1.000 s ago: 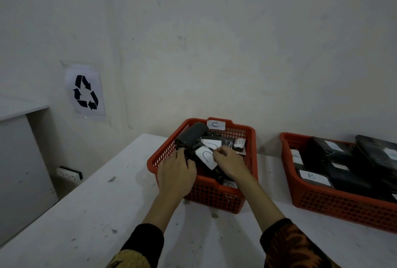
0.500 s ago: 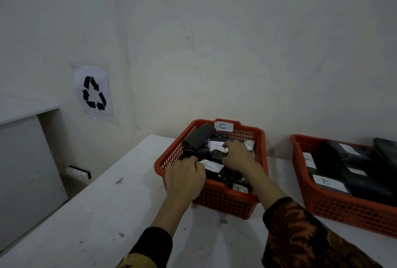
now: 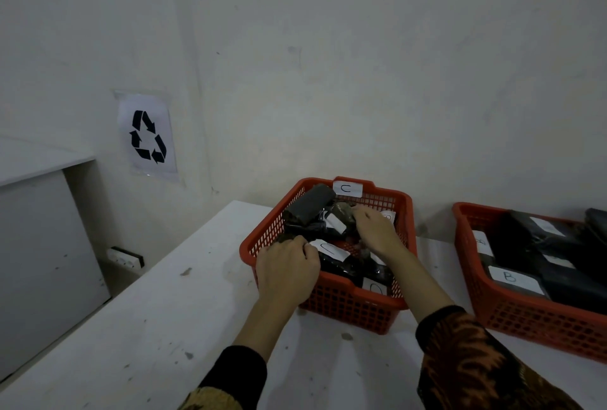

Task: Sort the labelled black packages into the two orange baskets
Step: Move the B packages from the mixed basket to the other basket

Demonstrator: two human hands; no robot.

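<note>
The left orange basket point(image 3: 262, 235) has a white "C" tag point(image 3: 347, 188) on its back rim and holds several black packages. My left hand point(image 3: 287, 268) lies over its near-left corner, fingers curled on a black package with a "C" label point(image 3: 329, 250). My right hand point(image 3: 376, 232) reaches deeper into the basket, its fingertips curled on a small black package with a white label point(image 3: 338, 219). A long dark package point(image 3: 310, 204) leans against the back-left wall. The right orange basket point(image 3: 525, 321) holds black packages, one labelled "B" point(image 3: 510, 277).
Both baskets stand on a white table point(image 3: 157, 321) set against a white wall. A recycling sign point(image 3: 147, 135) hangs on the left wall, with a wall socket point(image 3: 126, 256) below it. A white cabinet point(image 3: 39, 245) stands at the far left.
My right hand has moved from the middle of the C basket toward its back. My left hand has stayed at the near-left corner.
</note>
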